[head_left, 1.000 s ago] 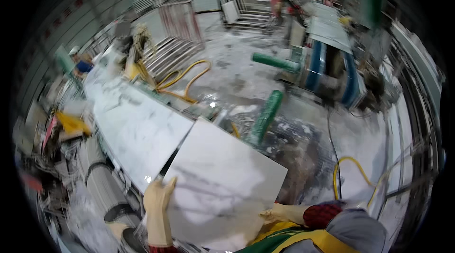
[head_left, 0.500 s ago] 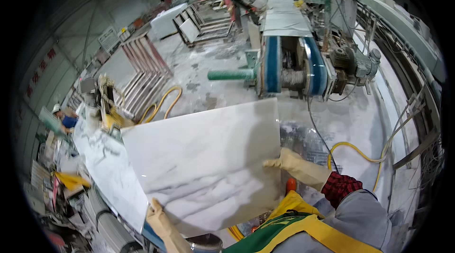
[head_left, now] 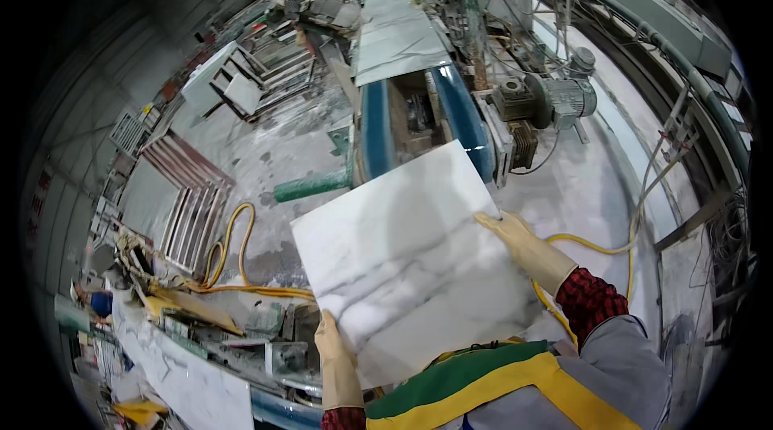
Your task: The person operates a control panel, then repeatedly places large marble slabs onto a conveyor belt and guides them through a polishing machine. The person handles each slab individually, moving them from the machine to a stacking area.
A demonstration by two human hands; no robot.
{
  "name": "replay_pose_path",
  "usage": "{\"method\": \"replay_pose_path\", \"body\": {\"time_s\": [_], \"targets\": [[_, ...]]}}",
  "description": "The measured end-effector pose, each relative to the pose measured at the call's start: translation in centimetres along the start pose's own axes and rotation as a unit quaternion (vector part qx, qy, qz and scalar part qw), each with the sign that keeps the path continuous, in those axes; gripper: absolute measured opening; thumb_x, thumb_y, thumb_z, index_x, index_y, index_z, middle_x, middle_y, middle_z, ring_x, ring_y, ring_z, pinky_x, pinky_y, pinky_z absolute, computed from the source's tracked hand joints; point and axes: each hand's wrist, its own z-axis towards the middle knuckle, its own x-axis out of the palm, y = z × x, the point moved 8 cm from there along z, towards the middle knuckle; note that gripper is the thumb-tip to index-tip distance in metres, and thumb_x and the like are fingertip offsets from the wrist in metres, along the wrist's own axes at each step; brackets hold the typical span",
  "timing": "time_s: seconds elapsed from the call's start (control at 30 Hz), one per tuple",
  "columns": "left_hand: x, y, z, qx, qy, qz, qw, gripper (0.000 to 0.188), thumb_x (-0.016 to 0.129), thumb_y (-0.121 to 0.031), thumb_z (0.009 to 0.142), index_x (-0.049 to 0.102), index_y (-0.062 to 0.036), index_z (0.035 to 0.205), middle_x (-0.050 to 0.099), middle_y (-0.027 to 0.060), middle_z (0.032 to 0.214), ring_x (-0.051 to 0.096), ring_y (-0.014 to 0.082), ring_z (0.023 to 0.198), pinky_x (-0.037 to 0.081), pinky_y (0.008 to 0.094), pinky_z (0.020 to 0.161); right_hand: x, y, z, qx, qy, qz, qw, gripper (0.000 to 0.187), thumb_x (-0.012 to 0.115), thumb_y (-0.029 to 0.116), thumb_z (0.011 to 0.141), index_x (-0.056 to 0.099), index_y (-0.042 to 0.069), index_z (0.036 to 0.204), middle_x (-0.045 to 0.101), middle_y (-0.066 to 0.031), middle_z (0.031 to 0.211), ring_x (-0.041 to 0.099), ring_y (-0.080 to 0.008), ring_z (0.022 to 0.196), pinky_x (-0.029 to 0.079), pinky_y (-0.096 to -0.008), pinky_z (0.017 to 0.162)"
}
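A white marble slab (head_left: 398,257) with grey veins is held up in front of me at a slant, its upper right corner toward the blue-sided conveyor (head_left: 375,128). My left hand (head_left: 334,343), in a cream glove, is closed on the slab's left edge near its lower corner. On the right edge, my right hand (head_left: 515,243) has its gloved thumb over the face; its other fingers are hidden behind the slab. Another marble slab (head_left: 181,365), white with dark veins, lies at the lower left, apart from the one I hold.
Light slabs (head_left: 394,35) lie along the conveyor ahead, beside a motor (head_left: 568,100). A green roller (head_left: 312,186) juts out left of the conveyor. Yellow hose (head_left: 243,225) coils on the left floor, near a slatted metal rack (head_left: 193,225). More yellow hose (head_left: 592,243) runs at right.
The held slab has come away from the left-hand slab and swung right, toward the conveyor ahead. My view has turned with it. Both hands keep their hold.
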Motion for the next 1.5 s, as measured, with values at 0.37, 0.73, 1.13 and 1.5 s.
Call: {"method": "replay_pose_path", "body": {"time_s": [0.37,0.73,1.13,1.5], "targets": [[19.1,-3.7,15.9,0.013,0.157,0.107,0.982,0.057,0.052,-0.041,0.118,0.066,0.0057,0.147,0.074,0.0209,0.134,0.073,0.0322,0.115,0.061,0.0456,0.097,-2.7,-2.8,17.0,0.063,-0.067,0.165,0.982,0.074,0.078,0.054,0.101,0.066,0.0,0.15,0.074,-0.0179,0.138,0.073,-0.026,0.118,0.057,-0.042,0.104],[29.4,-9.1,27.9,-0.053,0.214,0.315,0.923,0.058,0.043,-0.045,0.116,0.07,-0.0037,0.146,0.075,0.0206,0.139,0.072,0.0337,0.122,0.054,0.0457,0.103,-4.8,2.1,26.1,-0.177,-0.058,-0.007,0.983,0.078,0.073,0.057,0.102,0.065,-0.003,0.151,0.075,-0.0167,0.14,0.071,-0.0277,0.12,0.056,-0.0433,0.103],[33.8,-8.7,33.3,-0.044,0.309,0.161,0.936,0.055,0.053,-0.04,0.113,0.064,-0.0011,0.15,0.076,0.0159,0.133,0.07,0.0289,0.126,0.054,0.0446,0.105,-1.6,-4.8,18.2,0.152,0.025,0.405,0.901,0.059,0.068,0.048,0.112,0.061,0.005,0.153,0.076,-0.0106,0.13,0.077,-0.0229,0.104,0.066,-0.0393,0.087],[28.8,-5.4,27.5,-0.26,0.342,0.066,0.901,0.04,0.076,-0.041,0.109,0.066,-0.0019,0.112,0.072,0.0087,0.092,0.065,0.0156,0.072,0.054,0.0298,0.064,-2.2,-7.0,22.3,0.084,-0.089,0.438,0.891,0.034,0.075,0.032,0.11,0.063,0.007,0.131,0.071,-0.0079,0.099,0.066,-0.0196,0.075,0.053,-0.0361,0.068]]}}
